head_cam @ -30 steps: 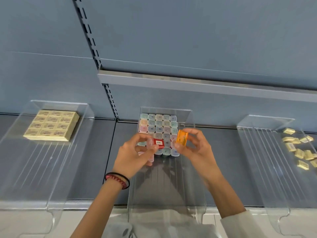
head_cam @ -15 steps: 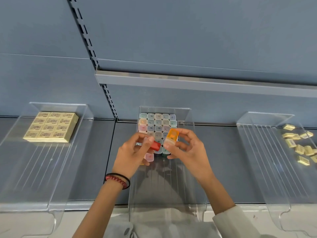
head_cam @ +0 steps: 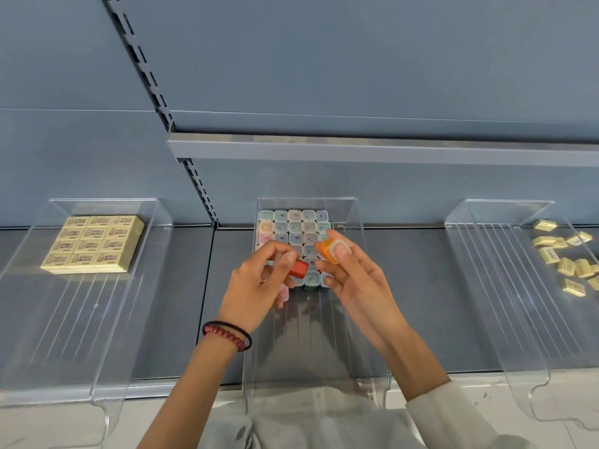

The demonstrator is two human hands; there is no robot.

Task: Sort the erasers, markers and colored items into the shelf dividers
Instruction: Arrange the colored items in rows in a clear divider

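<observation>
Left hand (head_cam: 256, 286) pinches red piece (head_cam: 298, 268), right hand (head_cam: 348, 273) pinches orange piece (head_cam: 329, 251), both over middle tray (head_cam: 356, 228); capped grid (head_cam: 293, 228) fills its 12 o'clock end, front bare; eraser block (head_cam: 94, 244) at 9 o'clock done, loose erasers (head_cam: 567, 254) at 3 o'clock unsorted

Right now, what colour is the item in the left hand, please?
Red, clearest in the head view.

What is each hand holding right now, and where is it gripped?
The left hand pinches a red piece by one end; the right hand grips an orange piece by its sides.
</observation>
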